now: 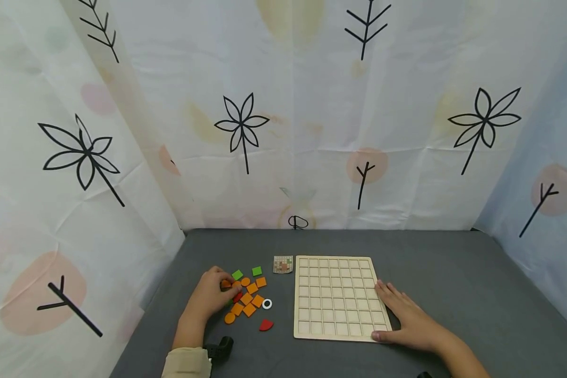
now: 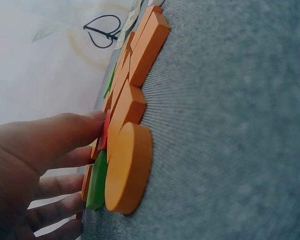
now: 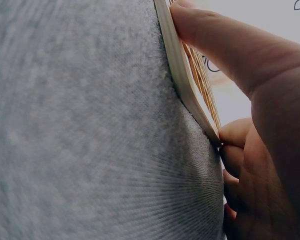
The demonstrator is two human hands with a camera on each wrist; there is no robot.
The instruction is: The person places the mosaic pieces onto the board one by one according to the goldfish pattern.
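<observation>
My left hand (image 1: pixel 210 295) reaches over the left side of a cluster of small flat pieces. In the left wrist view its thumb lies against a red piece (image 2: pixel 104 131), near a green piece (image 2: pixel 96 182) and a thick orange round piece (image 2: pixel 131 170). The other fingers spread loosely behind the pieces. Orange squares (image 1: pixel 249 310) make up most of the cluster. My right hand (image 1: pixel 410 321) rests at the right side of a pale wooden grid board (image 1: pixel 296 299), its thumb on the near right corner and its fingers along the edge.
A small printed card (image 1: pixel 283 264) lies left of the board's far corner. Apart from the cluster are a white ring (image 1: pixel 271 304), a red quarter-round piece (image 1: pixel 266 325) and a green square (image 1: pixel 257 271). The grey table (image 1: pixel 430 257) meets patterned cloth walls (image 1: pixel 312 189).
</observation>
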